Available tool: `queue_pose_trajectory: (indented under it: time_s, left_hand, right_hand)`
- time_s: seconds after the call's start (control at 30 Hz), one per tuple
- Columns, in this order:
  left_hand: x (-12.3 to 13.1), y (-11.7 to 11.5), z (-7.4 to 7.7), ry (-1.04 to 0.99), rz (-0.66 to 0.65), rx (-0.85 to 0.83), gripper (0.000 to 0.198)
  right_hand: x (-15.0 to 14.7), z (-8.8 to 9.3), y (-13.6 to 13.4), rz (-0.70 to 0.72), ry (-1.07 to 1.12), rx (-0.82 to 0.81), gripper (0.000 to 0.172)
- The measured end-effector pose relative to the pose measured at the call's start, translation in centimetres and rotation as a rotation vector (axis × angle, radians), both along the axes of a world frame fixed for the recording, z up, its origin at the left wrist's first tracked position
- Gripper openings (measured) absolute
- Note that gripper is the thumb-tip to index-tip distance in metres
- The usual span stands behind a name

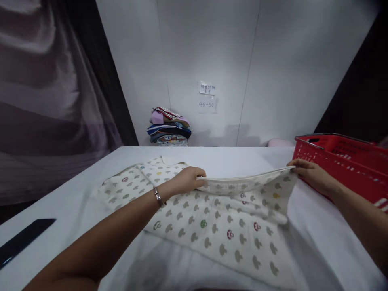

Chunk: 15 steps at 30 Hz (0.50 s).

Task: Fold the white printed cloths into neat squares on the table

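Observation:
A cream garment (pixel 209 226) printed with grey, red, green and yellow mushrooms lies spread over the white table. My left hand (pixel 189 179) is closed on its far edge near the middle, thumb and fingers pinching the cloth. Farther right, my right hand (pixel 312 173) pinches the same edge at its right corner. Between the two hands that edge is lifted and stretched, sagging slightly, while the near layer rests flat. What looks like a sleeve part reaches out to the left beyond my left hand. A silver bracelet (pixel 158 197) circles my left wrist.
A red plastic basket (pixel 339 161) with a metal handle stands close by my right hand. Folded clothes (pixel 169 127) are piled at the table's far edge by the wall. A dark flat object (pixel 26 238) lies at the left edge. Paper notes (pixel 207 104) hang on the wall.

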<state>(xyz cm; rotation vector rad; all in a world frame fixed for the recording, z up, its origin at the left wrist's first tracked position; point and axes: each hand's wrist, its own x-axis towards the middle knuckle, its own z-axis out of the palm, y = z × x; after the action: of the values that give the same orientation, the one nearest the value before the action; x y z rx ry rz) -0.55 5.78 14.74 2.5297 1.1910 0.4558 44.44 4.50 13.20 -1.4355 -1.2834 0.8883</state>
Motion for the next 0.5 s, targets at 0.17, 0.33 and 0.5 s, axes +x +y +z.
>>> queue_pose_trajectory:
  time_s: [0.17,0.33,0.5]
  left_hand:
    - [-0.9,-2.0,-1.7,-0.113,-0.007,-0.035,0.012]
    - [-1.3,-4.0,-2.6,-0.204,0.012,-0.113,0.020]
    - [-1.3,-4.4,-3.9,-0.295,0.138,-0.270,0.028]
  right_hand:
    - [-0.7,-2.5,-2.1,0.008,0.029,-0.035,0.008]
    - [-2.0,-3.9,-3.3,0.000,0.168,-0.062,0.007]
    - [-2.7,-5.0,-3.8,0.029,0.184,-0.089,0.012]
